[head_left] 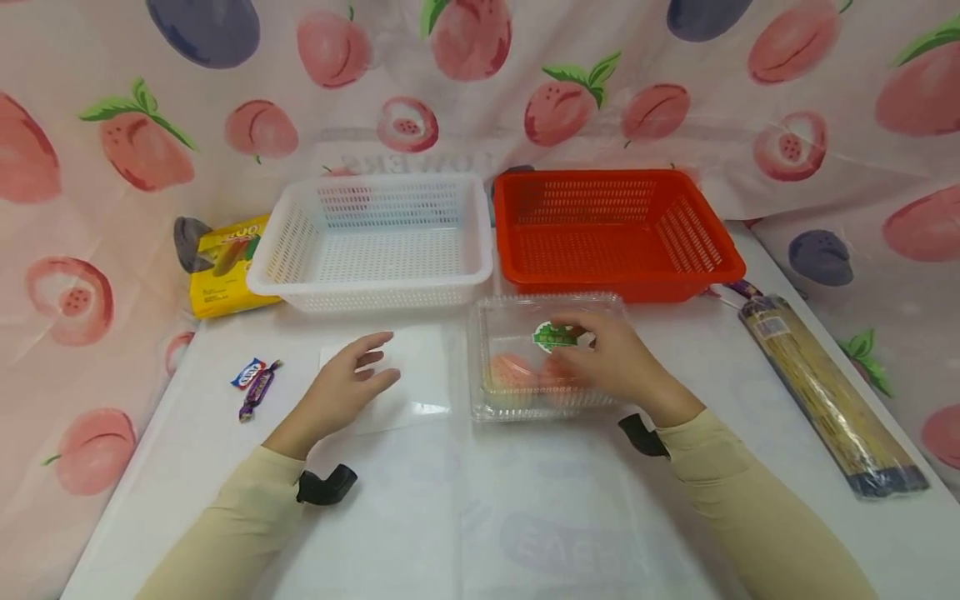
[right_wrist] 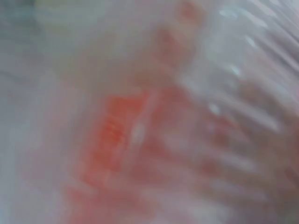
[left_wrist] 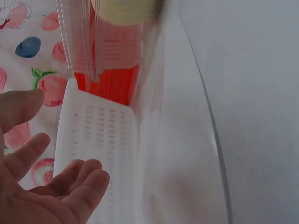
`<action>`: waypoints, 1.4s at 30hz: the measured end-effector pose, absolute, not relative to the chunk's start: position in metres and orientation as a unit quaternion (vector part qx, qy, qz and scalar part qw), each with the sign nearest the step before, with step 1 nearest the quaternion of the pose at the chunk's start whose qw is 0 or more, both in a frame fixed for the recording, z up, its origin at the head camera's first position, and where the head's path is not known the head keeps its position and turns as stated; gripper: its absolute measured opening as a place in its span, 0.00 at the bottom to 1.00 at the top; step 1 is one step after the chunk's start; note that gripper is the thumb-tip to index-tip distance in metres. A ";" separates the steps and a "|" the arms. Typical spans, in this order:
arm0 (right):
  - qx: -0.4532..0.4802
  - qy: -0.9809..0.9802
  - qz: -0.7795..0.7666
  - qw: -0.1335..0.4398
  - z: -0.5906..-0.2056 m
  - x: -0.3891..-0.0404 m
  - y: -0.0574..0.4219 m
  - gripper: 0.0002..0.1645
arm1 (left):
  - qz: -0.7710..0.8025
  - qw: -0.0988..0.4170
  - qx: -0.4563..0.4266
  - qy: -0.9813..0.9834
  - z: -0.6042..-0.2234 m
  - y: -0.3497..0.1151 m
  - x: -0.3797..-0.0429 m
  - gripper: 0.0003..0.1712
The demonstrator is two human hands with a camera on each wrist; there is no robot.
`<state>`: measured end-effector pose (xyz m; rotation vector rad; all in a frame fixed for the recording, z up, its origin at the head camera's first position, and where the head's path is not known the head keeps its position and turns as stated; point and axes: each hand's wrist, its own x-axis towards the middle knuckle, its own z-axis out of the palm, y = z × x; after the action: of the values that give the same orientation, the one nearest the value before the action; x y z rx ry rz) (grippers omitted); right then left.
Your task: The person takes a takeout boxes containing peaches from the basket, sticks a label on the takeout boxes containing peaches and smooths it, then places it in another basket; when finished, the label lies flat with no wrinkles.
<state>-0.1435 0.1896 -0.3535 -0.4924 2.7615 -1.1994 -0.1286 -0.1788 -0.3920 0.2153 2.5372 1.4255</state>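
A clear plastic clamshell box (head_left: 483, 367) with a green label sits on the table, with pink-and-cream round items (head_left: 512, 379) in its near part. Over its lid is my right hand (head_left: 618, 362), fingers bent and thumb apart; whether they touch the lid is unclear. The right wrist view is too blurred to show the fingers distinctly. My left hand (head_left: 347, 390) hovers left of the box with fingers loosely bent, holding nothing, above a flat white sheet (head_left: 420, 367). In the left wrist view the same hand (left_wrist: 46, 182) has its thumb spread from the fingers.
Behind the box stand a white basket (head_left: 375, 296) and a red basket (head_left: 600, 287). A yellow packet (head_left: 225, 279) lies at the left, near two small wrapped candies (head_left: 258, 387). At right lies a long bag of thin sticks (head_left: 832, 392). A fruit-print cloth (head_left: 465, 108) hangs behind.
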 end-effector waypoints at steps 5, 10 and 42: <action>-0.147 0.912 -0.383 0.016 -0.343 -0.133 0.208 0.26 | 0.527 0.137 0.112 0.831 -0.397 -0.153 -0.120 0.35; -0.117 0.926 -0.360 0.002 -0.341 -0.127 0.232 0.30 | 0.549 0.186 0.126 0.805 -0.400 -0.135 -0.115 0.38; -0.062 0.889 -0.420 0.173 -0.375 -0.112 0.283 0.44 | 0.583 0.252 0.188 0.749 -0.409 -0.099 -0.115 0.45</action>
<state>-0.1122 0.2826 -0.3747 -0.1747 2.5204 -1.1909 -0.1154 -0.0987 -0.4090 0.5112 2.0369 1.5865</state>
